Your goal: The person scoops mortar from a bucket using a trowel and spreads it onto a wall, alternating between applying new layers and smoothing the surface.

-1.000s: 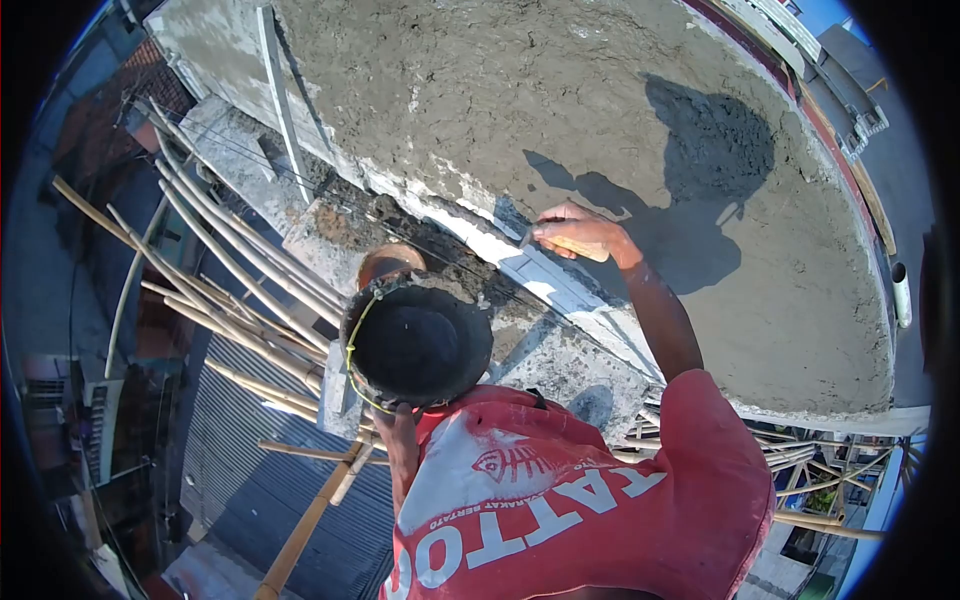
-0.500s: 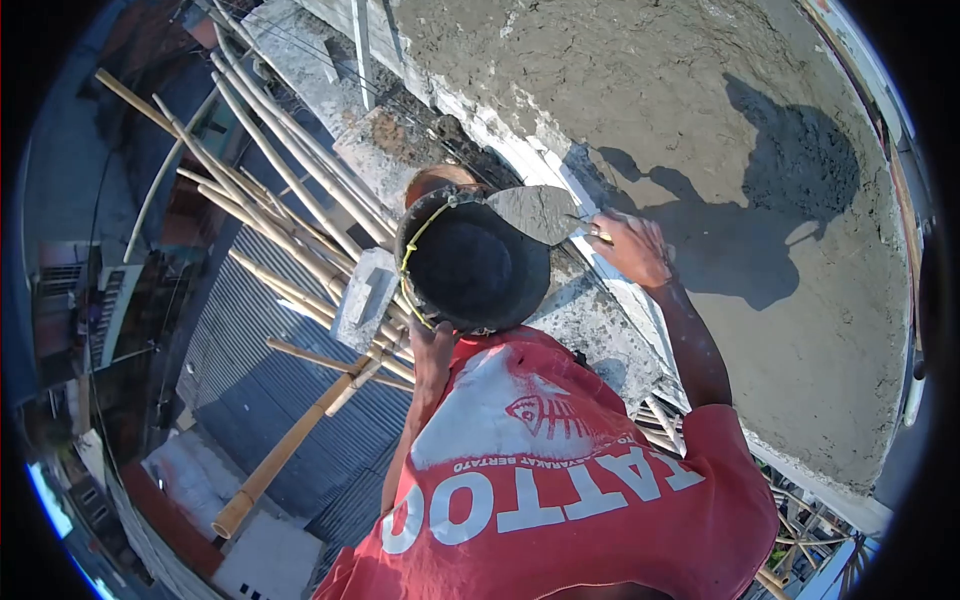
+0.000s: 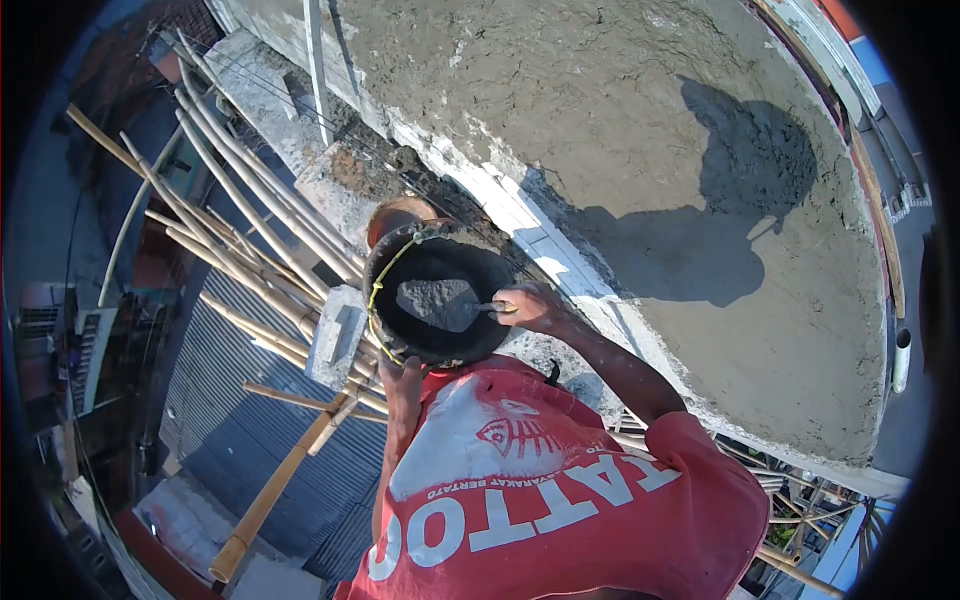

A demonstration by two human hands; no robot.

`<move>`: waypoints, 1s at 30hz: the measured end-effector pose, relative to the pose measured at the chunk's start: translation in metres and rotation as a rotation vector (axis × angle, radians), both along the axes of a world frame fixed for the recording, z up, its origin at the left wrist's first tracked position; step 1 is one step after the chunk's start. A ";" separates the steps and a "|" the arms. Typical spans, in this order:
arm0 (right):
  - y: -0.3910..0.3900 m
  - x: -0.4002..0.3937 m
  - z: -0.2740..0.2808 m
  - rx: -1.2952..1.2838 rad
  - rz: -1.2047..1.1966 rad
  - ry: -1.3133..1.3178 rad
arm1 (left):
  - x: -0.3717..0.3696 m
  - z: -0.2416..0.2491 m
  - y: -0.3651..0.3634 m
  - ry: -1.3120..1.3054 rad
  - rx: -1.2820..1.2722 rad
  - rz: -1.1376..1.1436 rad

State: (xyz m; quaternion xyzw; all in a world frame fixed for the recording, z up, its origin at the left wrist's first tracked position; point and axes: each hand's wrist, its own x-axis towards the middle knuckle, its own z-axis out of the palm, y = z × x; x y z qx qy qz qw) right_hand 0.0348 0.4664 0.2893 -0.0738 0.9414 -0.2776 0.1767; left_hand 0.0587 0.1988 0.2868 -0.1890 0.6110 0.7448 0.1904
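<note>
Change noted: the trowel is now being held within the mouth of the bucket, no longer across its far rim as half a second ago. Reading: work is being centred on the bucket, while the wall, farther out beyond the right fingers, is being left untouched.

Right hand: fingers are being kept closed round the handle, the blade being pointed leftward from them. Left hand: fingers are being curled on the bucket's near rim, just below the cord.

Containers: in the bucket, a rough grey surface is being shown at the blade; whether mortar is being carried or only a coated blade is being seen cannot be told. The brown pot, beyond the left fingers, is being partly hidden by the bucket. The float is being seen near those fingers, to their left.
</note>
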 end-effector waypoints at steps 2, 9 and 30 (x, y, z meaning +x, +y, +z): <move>0.008 -0.001 0.036 -0.021 0.003 -0.002 | 0.002 -0.004 -0.002 -0.001 0.055 0.020; 0.072 -0.053 0.082 -0.866 -0.105 -0.560 | 0.007 -0.016 -0.012 0.053 0.022 0.042; -0.017 0.004 -0.095 0.527 0.180 0.150 | 0.000 -0.001 0.003 -0.034 0.006 -0.027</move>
